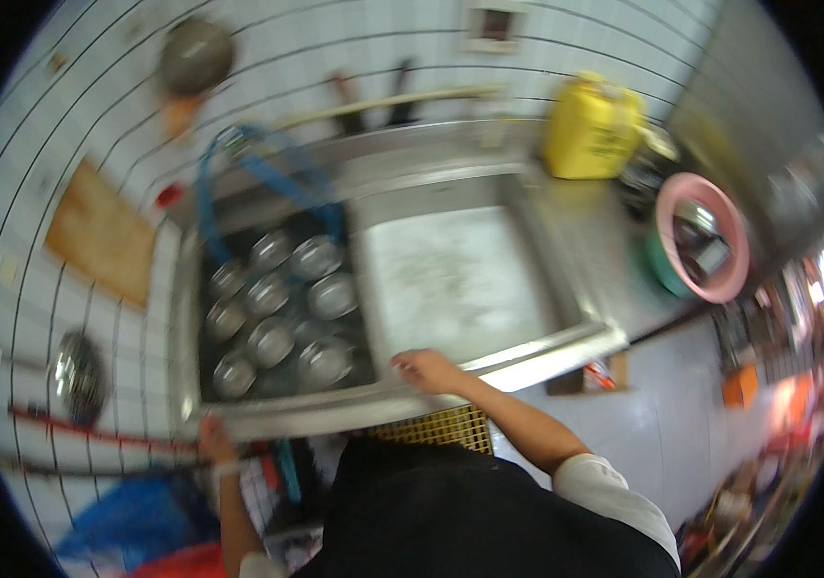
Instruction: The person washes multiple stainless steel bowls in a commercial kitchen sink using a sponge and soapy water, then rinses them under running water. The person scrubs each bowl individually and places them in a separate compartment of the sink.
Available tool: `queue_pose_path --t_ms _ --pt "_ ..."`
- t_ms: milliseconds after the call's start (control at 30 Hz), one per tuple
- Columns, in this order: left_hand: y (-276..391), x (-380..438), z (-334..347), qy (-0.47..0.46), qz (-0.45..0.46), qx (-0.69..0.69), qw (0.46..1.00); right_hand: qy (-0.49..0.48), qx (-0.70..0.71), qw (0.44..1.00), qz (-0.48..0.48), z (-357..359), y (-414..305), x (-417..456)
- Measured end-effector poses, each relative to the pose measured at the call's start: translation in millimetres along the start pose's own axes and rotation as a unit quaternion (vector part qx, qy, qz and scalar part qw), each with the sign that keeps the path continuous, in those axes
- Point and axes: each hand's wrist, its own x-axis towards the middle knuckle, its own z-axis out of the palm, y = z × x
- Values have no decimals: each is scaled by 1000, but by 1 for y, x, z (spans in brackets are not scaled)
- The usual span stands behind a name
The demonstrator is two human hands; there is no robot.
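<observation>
A stainless steel double sink (pixel 289 417) lies before me. In its left basin, several round clear bowls or cups (pixel 271 343) sit in dark water, and a blue hose (pixel 274 177) loops down into it from the back. White suds or cloudy water (pixel 455 274) fill the right basin. My right hand (pixel 430 370) is over the front rim near the divider, fingers loosely bent, with nothing visible in it. At the sink's front left corner is my left hand (pixel 217 437), touching or very near the rim; blur hides whether it grips anything.
A yellow jug (pixel 592 130) and a pink basin (pixel 733 267) holding utensils stand on the right counter. A cutting board (pixel 101 235) and a metal ladle or strainer (pixel 79 376) are along the left wall. Below the sink is a yellow plastic crate (pixel 448 430).
</observation>
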Motion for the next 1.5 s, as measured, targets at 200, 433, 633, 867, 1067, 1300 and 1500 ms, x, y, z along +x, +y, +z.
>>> queue_pose_path --t_ms 200,433,633,867,1067,1300,1500 --pt "46 107 71 -261 24 152 953 -74 -97 993 -5 110 -27 144" --pt "-23 138 206 -285 -136 90 944 -185 -143 892 387 172 92 190" --pt "-7 135 235 -447 -231 43 863 -63 -58 907 412 198 85 183" --pt "30 142 267 -474 -43 104 874 73 7 949 305 266 124 185" --pt "50 130 266 -472 15 140 870 168 95 949 251 257 100 236" --pt "8 145 218 -439 7 225 870 155 48 985 66 173 21 255" --pt "-30 121 206 -722 113 534 425 166 121 906 371 206 107 223"
